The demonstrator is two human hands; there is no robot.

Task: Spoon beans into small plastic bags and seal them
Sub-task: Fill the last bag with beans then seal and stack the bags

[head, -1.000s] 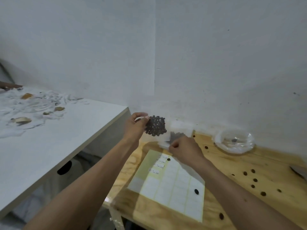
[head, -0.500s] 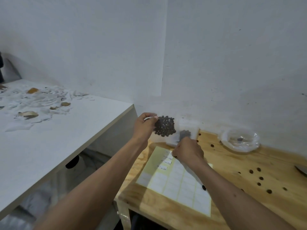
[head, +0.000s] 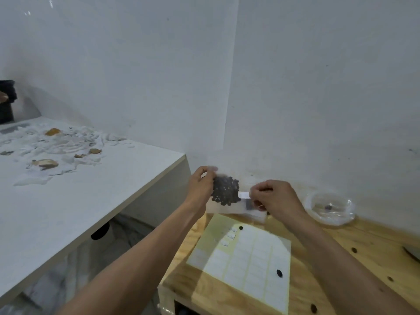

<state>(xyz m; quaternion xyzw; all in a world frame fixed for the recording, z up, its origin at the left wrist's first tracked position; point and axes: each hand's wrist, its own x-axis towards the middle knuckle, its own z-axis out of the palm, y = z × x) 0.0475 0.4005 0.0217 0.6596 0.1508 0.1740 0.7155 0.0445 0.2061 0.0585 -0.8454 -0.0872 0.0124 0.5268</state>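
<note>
Beans, dark and round, fill a small clear plastic bag held up in the air just over the far edge of the wooden table, close to the white wall. The left hand pinches the bag's top corner between thumb and fingers; the right hand has thumb and forefinger closed on a small white label, whose free end touches the bag's right side over the beans.

My guess is that filling is done for this bag and the sealing or labelling step is in hand. The next move would call for laying the sticker flat and pressing it down smoothly while the left hand keeps the thin film taut (the film looks limp and would wrinkle easily).

Below lies a sheet of white rectangular labels on pale yellow backing, with some stickers gone from its upper left. Loose beans dot the sheet and the knotty, glossy wood. A shallow clear plastic dish sits near the wall, nearly empty.
</note>
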